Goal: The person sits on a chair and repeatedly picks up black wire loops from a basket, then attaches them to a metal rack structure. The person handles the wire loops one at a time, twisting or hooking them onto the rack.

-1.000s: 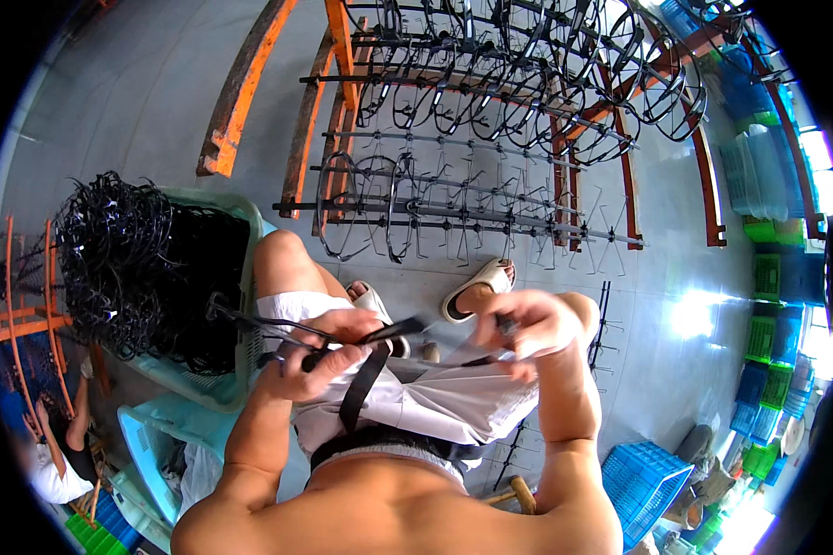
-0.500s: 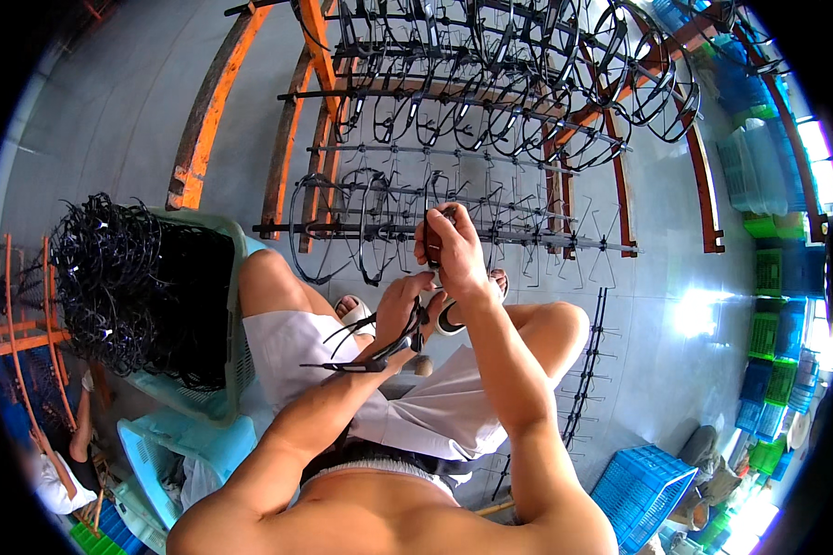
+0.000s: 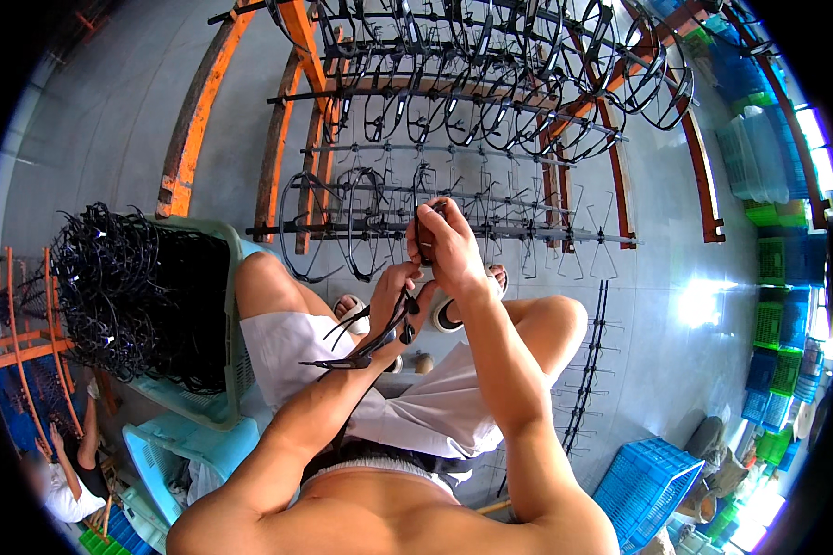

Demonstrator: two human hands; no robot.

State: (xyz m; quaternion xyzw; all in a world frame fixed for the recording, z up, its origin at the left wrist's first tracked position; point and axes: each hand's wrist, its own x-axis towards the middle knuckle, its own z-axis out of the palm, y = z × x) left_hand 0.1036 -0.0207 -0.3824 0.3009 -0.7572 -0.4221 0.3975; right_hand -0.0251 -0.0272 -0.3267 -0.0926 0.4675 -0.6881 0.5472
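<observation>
Both my hands meet in front of the lowest rod [image 3: 319, 230] of an orange rack, close to its hooks. My left hand [image 3: 400, 301] is closed around several thin, curved black frame pieces [image 3: 366, 350], whose loose ends hang over my wrist. Just above it, my right hand [image 3: 451, 245] pinches the end of a dark piece [image 3: 426, 242], its far part running up toward the hooks. The fingertips of the two hands nearly touch. Left of them, a black looped frame [image 3: 352, 222] hangs on the same rod. My fingers hide how the pinched piece meets its hook.
Upper rods carry rows of similar black frames [image 3: 491, 111]. At my left stands a greenish crate [image 3: 242, 361] heaped with tangled black pieces [image 3: 111, 287]. A light-blue crate [image 3: 148, 462], a blue basket [image 3: 643, 490] and a hooked rod [image 3: 585, 379] lie around me. Another person [image 3: 69, 486] sits far left.
Both my hands have shifted slightly left, still close together. The black pieces at my left hand have swung a little. The view has moved slightly.
</observation>
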